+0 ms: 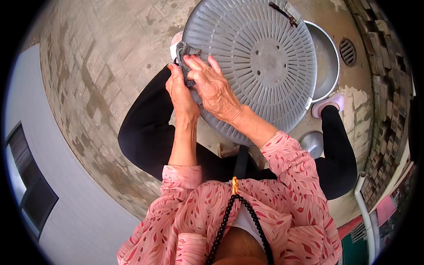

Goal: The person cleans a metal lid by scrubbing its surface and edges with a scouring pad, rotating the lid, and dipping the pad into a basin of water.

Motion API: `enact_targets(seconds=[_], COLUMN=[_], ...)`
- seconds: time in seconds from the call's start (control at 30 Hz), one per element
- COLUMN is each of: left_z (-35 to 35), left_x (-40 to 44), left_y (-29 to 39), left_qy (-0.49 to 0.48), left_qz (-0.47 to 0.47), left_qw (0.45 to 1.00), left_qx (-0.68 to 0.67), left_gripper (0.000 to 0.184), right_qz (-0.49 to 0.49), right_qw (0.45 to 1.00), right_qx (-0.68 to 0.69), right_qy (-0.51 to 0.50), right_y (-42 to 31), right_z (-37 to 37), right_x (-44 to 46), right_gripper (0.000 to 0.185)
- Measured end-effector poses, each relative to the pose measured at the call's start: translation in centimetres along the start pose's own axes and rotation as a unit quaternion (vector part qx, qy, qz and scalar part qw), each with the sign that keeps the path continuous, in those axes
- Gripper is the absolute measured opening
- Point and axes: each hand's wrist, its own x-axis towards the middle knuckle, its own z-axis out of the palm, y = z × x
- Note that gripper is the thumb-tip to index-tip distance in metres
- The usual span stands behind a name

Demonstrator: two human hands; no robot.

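A large round ribbed metal disc (269,62), grey with radial slots and several small holes near its centre, fills the space in front of me. My right hand (214,88) presses a dark grey cloth (187,53) against the disc's left rim, its fingers bent over the cloth. At that same rim, my left hand (182,95) is closed around the edge, thumb side outward beside the cloth; its other fingers are hidden behind the right hand and the disc. A brown strip (284,13) like a handle is fixed near the disc's far right edge.
Partly beneath the disc stands a wide metal basin (327,66). A smaller shiny metal bowl (312,143) sits near my right leg. A round floor drain (348,51) lies beyond the basin, beside a brick wall (384,88). Paving (88,75) stretches to the left.
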Motion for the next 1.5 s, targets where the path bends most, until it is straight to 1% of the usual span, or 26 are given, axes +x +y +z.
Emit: enact_targets(seconds=[0.07,0.1,0.13,0.2,0.23,0.3,0.4,0.5,0.53,0.57,0.6,0.63,0.7,0.73,0.8,0.9,1.07,1.13,1.2,1.23,1.3,1.33,1.4,1.43,1.47,1.5], left_z=[0.0,0.4,0.5,0.5,0.4,0.7,1.9,3.6,4.5,5.3,6.2,7.1,8.8,9.4,10.6,12.7,13.8,13.9,13.9,14.0,14.0,14.1,13.4,12.9,12.6,12.3], left_x=[-0.1,-0.1,0.2,0.4,0.7,0.7,0.0,-1.3,-1.8,-1.8,-2.0,-2.6,-3.8,-3.6,-3.9,-5.0,-6.5,-7.9,-8.9,-9.2,-9.9,-10.0,-10.8,-11.6,-12.3,-12.2], left_y=[0.3,0.4,0.2,-0.3,-0.5,-0.6,1.6,4.8,6.2,7.6,8.9,10.4,13.0,14.0,15.8,17.0,16.5,16.4,16.2,16.1,15.7,15.8,15.2,15.2,15.5,14.9], left_qy=[-0.046,-0.040,-0.080,-0.097,-0.078,-0.093,-0.120,-0.155,-0.168,-0.181,-0.192,-0.205,-0.230,-0.253,-0.271,-0.267,-0.280,-0.293,-0.319,-0.330,-0.349,-0.377,-0.399,-0.418,-0.448,-0.442], left_qz=[-0.021,-0.020,-0.023,0.007,-0.008,0.019,0.059,0.108,0.137,0.164,0.191,0.232,0.304,0.357,0.477,0.621,0.674,0.699,0.696,0.701,0.732,0.752,0.768,0.765,0.754,0.770], left_qw=[0.998,0.998,0.992,0.993,0.996,0.994,0.990,0.982,0.976,0.969,0.962,0.949,0.919,0.890,0.813,0.688,0.611,0.581,0.566,0.551,0.507,0.454,0.391,0.379,0.356,0.342], left_qx=[-0.038,-0.033,-0.095,-0.059,-0.041,-0.049,-0.044,-0.004,0.012,0.029,0.046,0.067,0.098,0.128,0.195,0.266,0.305,0.298,0.306,0.311,0.291,0.293,0.313,0.311,0.322,0.309], left_gripper=[0.059,0.061,0.048,0.030,0.018,0.014,0.014,0.014,0.014,0.013,0.013,0.014,0.014,0.013,0.011,0.016,0.017,0.018,0.022,0.023,0.027,0.028,0.031,0.037,0.042,0.042], right_qz=[0.003,0.038,0.072,0.144,0.182,0.303,0.380,0.405,0.430,0.446,0.452,0.455,0.457,0.459,0.433,0.371,0.269,0.224,0.190,0.170,0.173,0.173,0.172,0.171,0.179,0.187], right_qw=[0.998,0.996,0.992,0.973,0.957,0.922,0.884,0.860,0.838,0.800,0.747,0.742,0.708,0.690,0.687,0.675,0.639,0.606,0.573,0.609,0.552,0.522,0.526,0.528,0.554,0.578], right_qx=[-0.048,-0.077,-0.104,-0.173,-0.213,-0.205,-0.174,-0.140,-0.014,0.114,0.241,0.265,0.304,0.322,0.348,0.408,0.524,0.575,0.612,0.588,0.630,0.649,0.658,0.661,0.637,0.612], right_qy=[-0.038,-0.022,-0.005,0.045,0.079,0.127,0.210,0.278,0.336,0.385,0.425,0.416,0.445,0.456,0.468,0.491,0.494,0.501,0.511,0.504,0.518,0.525,0.510,0.505,0.506,0.506], right_y=[1.0,1.7,2.6,4.8,6.3,8.1,9.8,10.9,11.1,10.3,9.8,10.1,8.2,7.6,7.1,7.1,6.8,6.6,5.9,5.2,1.3,-0.2,-1.2,-1.7,-1.9,-1.9], right_z=[-2.2,-3.7,-5.2,-7.7,-8.7,-10.8,-12.7,-14.0,-14.2,-14.2,-14.5,-14.9,-16.9,-17.6,-19.6,-22.4,-26.2,-27.5,-29.0,-29.5,-31.2,-31.8,-32.5,-32.7,-32.6,-32.1], right_x=[-3.4,-5.2,-6.9,-10.0,-11.2,-13.4,-15.9,-16.3,-16.3,-15.4,-15.0,-15.1,-14.3,-13.9,-13.7,-13.2,-11.8,-11.6,-11.4,-11.3,-10.3,-10.2,-11.6,-12.2,-12.6,-13.2], right_gripper=[0.022,0.022,0.022,0.022,0.022,0.022,0.029,0.030,0.029,0.028,0.028,0.026,0.027,0.028,0.027,0.028,0.029,0.030,0.035,0.045,0.055,0.060,0.066,0.069,0.070,0.070])
